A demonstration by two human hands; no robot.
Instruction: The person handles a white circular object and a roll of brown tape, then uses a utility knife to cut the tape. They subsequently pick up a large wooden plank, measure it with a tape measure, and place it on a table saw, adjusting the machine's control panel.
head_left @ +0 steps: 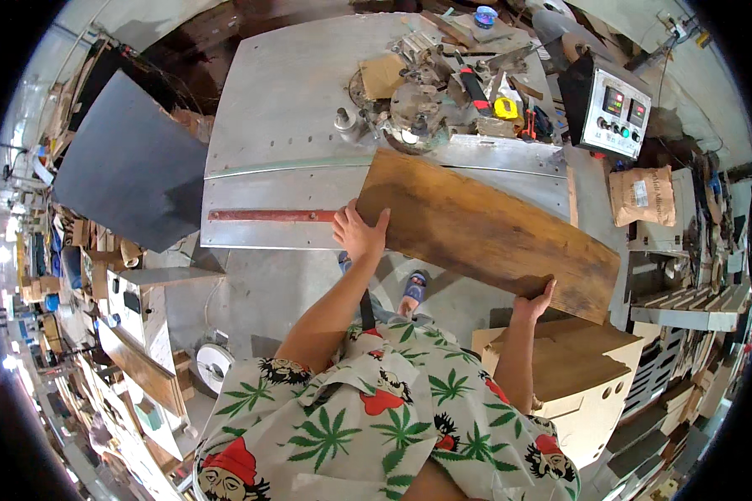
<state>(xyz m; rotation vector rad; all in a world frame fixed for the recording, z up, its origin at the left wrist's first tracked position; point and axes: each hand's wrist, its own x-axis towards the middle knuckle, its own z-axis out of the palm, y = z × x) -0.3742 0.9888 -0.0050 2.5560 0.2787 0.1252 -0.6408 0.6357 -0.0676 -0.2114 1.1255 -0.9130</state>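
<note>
A long brown wooden board (pixel 485 225) lies slantwise in front of me, its left end over the metal machine table (pixel 276 100) and its right end out past the table's near edge. My left hand (pixel 362 231) grips the board's left end, the thumb on the top face. Toward the right end, my right hand (pixel 533 302) holds the near edge with its thumb up and the other fingers hidden beneath. Just left of my left hand, a red strip (pixel 267 215) runs along the table's front part. Part of the table is hidden under the board.
Machine parts (pixel 418 104), a yellow tape measure (pixel 505 108) and hand tools crowd the table's back right. A control box (pixel 614 113) stands at the right, above a brown paper bag (pixel 642 196). A dark grey panel (pixel 129 163) is at the left; a cardboard box (pixel 576 405) sits below my right hand.
</note>
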